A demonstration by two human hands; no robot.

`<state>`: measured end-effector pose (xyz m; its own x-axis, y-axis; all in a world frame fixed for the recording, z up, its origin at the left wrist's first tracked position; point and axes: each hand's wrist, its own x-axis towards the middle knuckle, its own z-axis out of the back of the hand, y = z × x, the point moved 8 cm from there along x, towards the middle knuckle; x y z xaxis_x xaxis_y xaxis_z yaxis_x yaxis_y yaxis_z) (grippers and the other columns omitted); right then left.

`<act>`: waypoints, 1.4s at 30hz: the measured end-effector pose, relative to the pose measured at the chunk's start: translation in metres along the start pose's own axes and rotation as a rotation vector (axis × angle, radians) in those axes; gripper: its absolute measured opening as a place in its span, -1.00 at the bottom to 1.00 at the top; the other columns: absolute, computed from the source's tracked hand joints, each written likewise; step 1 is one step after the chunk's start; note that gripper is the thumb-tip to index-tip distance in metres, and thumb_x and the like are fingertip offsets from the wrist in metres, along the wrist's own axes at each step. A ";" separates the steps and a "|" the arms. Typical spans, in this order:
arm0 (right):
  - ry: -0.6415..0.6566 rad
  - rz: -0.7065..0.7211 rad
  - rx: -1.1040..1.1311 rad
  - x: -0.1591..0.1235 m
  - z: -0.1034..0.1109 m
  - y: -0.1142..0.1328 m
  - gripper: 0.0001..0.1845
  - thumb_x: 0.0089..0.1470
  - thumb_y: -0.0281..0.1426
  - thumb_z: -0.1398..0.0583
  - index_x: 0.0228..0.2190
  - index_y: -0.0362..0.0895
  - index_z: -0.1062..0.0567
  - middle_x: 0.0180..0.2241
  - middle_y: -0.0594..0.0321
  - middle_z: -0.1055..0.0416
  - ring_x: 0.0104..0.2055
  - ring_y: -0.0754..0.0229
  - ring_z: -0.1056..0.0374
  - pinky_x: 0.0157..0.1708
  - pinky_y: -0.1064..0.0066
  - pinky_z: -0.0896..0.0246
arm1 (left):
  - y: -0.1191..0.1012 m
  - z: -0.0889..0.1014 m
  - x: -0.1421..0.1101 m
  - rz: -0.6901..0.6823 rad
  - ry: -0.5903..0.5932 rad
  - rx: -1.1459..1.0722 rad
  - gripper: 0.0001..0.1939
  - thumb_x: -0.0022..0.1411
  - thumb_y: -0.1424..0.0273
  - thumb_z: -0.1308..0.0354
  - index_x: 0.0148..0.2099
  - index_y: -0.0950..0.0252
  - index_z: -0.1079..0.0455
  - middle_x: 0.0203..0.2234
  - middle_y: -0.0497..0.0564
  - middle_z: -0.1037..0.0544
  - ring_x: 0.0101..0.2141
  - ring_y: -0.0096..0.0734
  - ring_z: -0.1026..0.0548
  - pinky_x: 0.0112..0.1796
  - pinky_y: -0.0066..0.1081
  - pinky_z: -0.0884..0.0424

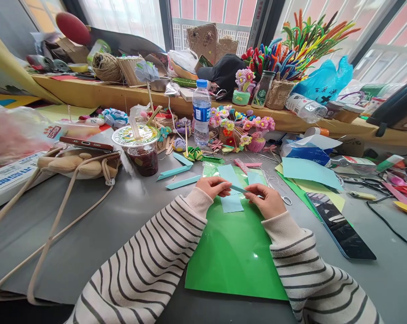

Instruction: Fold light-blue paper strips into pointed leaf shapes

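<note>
Between my two hands is a narrow folded strip of light blue paper. My left hand pinches its left end, and my right hand pinches the right end. Just below the strip, a light blue paper piece lies on a shiny green sheet. More blue paper lies beyond the strip, partly covered by my fingers. To the left of my hands, folded blue strips rest on the grey table. A pink cutter lies near the far end of the green sheet.
A cup of dark drink stands left of the strips, and a water bottle stands behind them. A phone lies at the right beside stacked coloured paper. At the left is a bag with long straps. Scissors lie near my right hand.
</note>
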<state>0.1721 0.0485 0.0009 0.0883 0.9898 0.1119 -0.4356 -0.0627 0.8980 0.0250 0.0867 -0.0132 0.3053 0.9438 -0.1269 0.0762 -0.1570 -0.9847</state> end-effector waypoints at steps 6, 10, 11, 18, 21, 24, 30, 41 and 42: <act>-0.092 0.050 -0.124 -0.002 0.008 0.006 -0.85 -0.25 -0.35 -0.16 -0.53 -0.16 -0.43 -0.56 0.24 -0.39 -0.55 0.25 -0.29 -0.54 0.43 -0.21 | 0.003 -0.002 0.001 0.016 0.049 -0.070 -0.70 -0.26 0.33 -0.21 -0.43 0.43 -0.38 -0.65 0.00 -0.47 -0.59 -0.44 -0.45 -0.52 -0.50 -0.39; -0.086 0.058 -0.141 -0.001 0.008 0.006 -0.83 -0.25 -0.35 -0.17 -0.50 -0.16 -0.42 -0.55 0.23 -0.39 -0.52 0.24 -0.30 -0.53 0.43 -0.22 | 0.003 0.001 0.001 0.035 0.035 -0.083 -0.70 -0.30 0.32 -0.23 -0.46 0.43 -0.38 -0.67 0.00 -0.47 -0.60 -0.44 -0.45 -0.53 -0.50 -0.39; -0.092 0.060 -0.143 -0.001 0.009 0.006 -0.82 -0.26 -0.34 -0.17 -0.50 -0.16 -0.42 -0.55 0.23 -0.39 -0.51 0.24 -0.30 -0.52 0.43 -0.22 | 0.002 0.003 0.002 0.036 0.029 -0.091 -0.70 -0.31 0.32 -0.23 -0.46 0.43 -0.38 -0.67 -0.01 -0.47 -0.60 -0.44 -0.45 -0.53 -0.50 -0.39; -0.181 0.023 -0.058 -0.001 0.015 0.002 -0.67 -0.38 -0.21 -0.22 -0.52 -0.18 -0.42 -0.57 0.21 -0.38 -0.56 0.23 -0.28 -0.60 0.40 -0.21 | -0.001 0.008 0.001 0.028 0.022 -0.128 -0.67 -0.33 0.31 -0.24 -0.44 0.42 -0.39 -0.63 0.01 -0.48 -0.56 -0.43 -0.45 -0.45 -0.46 -0.39; -0.195 0.013 0.021 -0.001 0.015 0.002 -0.68 -0.37 -0.18 -0.21 -0.56 -0.19 -0.41 -0.62 0.24 -0.35 -0.61 0.26 -0.24 -0.65 0.44 -0.19 | -0.002 0.006 0.000 0.009 0.029 -0.126 -0.68 -0.31 0.31 -0.24 -0.44 0.42 -0.40 -0.61 0.03 -0.49 -0.55 -0.42 -0.45 -0.40 -0.41 -0.39; -0.196 0.023 0.042 -0.002 0.015 0.003 -0.71 -0.32 -0.20 -0.19 -0.59 -0.18 -0.40 -0.66 0.27 -0.31 -0.66 0.31 -0.19 -0.65 0.46 -0.17 | -0.003 0.006 0.000 -0.017 0.027 -0.103 -0.70 -0.30 0.32 -0.23 -0.44 0.41 -0.41 -0.61 0.02 -0.48 -0.54 -0.41 -0.45 -0.40 -0.40 -0.39; -0.158 0.051 0.018 -0.003 0.008 0.007 -0.74 -0.26 -0.21 -0.16 -0.61 -0.18 -0.37 -0.73 0.33 -0.25 -0.70 0.34 -0.16 -0.66 0.49 -0.10 | -0.021 0.017 -0.004 -0.155 -0.045 0.061 -0.79 -0.28 0.37 -0.22 -0.51 0.41 -0.41 -0.68 -0.03 -0.44 -0.60 -0.46 -0.44 -0.47 -0.47 -0.40; -0.185 -0.067 0.120 0.003 0.017 -0.009 -0.72 -0.26 -0.21 -0.17 -0.58 -0.20 -0.36 -0.66 0.27 -0.30 -0.62 0.32 -0.22 -0.60 0.48 -0.16 | -0.049 0.081 -0.012 -0.352 -0.442 0.185 -0.78 -0.20 0.34 -0.16 -0.44 0.38 -0.42 -0.61 -0.02 -0.46 -0.57 -0.46 -0.43 -0.45 -0.44 -0.41; -0.180 -0.068 0.126 0.003 0.016 -0.009 -0.72 -0.26 -0.21 -0.17 -0.58 -0.20 -0.36 -0.66 0.27 -0.30 -0.63 0.32 -0.22 -0.60 0.48 -0.16 | -0.051 0.090 -0.013 -0.381 -0.492 0.224 -0.78 -0.18 0.34 -0.14 -0.43 0.38 -0.42 -0.58 -0.01 -0.47 -0.56 -0.45 -0.43 -0.42 -0.43 -0.41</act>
<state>0.1908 0.0497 0.0000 0.2769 0.9542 0.1135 -0.3091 -0.0234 0.9507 -0.0681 0.1082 0.0282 -0.1772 0.9524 0.2482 -0.1228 0.2288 -0.9657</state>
